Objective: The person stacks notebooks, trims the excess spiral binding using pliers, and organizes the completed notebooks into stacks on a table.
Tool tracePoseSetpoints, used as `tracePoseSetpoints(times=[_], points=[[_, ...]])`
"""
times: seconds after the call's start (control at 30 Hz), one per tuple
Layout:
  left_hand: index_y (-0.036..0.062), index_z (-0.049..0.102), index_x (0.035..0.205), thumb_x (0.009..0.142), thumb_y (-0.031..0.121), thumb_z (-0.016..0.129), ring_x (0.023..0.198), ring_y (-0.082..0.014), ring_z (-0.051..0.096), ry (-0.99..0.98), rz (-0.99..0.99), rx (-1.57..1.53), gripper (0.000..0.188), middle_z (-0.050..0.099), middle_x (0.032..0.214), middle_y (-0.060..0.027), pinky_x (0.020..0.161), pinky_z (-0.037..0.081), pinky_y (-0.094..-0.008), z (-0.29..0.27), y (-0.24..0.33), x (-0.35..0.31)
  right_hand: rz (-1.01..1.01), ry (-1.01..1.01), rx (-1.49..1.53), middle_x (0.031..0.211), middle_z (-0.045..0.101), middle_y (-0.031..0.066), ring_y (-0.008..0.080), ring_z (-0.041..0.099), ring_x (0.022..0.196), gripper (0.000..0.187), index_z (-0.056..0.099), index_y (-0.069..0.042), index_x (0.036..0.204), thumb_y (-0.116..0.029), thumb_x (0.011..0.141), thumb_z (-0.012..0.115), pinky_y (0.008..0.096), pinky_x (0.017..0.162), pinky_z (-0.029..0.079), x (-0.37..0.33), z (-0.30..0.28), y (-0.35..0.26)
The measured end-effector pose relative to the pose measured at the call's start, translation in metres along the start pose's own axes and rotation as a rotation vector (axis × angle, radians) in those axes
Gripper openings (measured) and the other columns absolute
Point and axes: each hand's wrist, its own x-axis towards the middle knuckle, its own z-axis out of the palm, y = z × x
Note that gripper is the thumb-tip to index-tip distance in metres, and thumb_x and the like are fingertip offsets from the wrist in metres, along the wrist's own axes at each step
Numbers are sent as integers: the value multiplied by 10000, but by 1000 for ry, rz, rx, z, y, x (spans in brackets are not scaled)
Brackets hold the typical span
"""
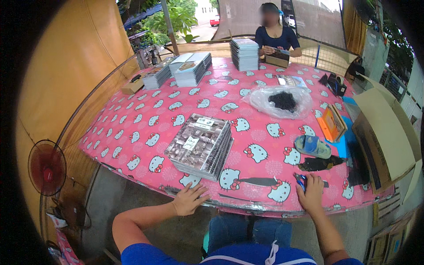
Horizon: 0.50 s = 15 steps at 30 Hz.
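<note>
My left hand rests on the near edge of the table with its fingers spread, holding nothing. Just beyond it stands a stack of spiral-bound notebooks with grey photo-patterned covers. My right hand lies near the table's front edge, closed around small blue-handled pliers, whose dark tip points away from me. Past that hand are a dark worn patch and a blue and greenish slipper. A clear plastic bag with a heap of small black pieces lies farther back.
The pink, cat-patterned cloth covers the table. Tall book stacks stand at the back. An orange box and an open cardboard carton are at the right. Across the table a person handles something over a small box. A fan stands left.
</note>
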Motion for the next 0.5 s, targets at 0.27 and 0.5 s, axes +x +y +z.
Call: tracePoseSetpoints(times=[0.27,0.5], points=[[184,445,1337,711,182,633,1258,-317,417,-60,-14,14,653,445,1360,-117,1003,318,-542,3,1,1,38,-37,4,1208,455,248,432,407,1100,549,477,25,1168,-327,781,638,542,972,282,0,-7,0],[178,486,1302,704,171,647,1236,-312,442,36,-32,-49,619,463,1336,-116,985,354,-523,3,4,3,-130,-2,7,1174,478,235,407,438,1065,561,488,14,1162,-366,778,638,514,926,322,-3,-10,12]])
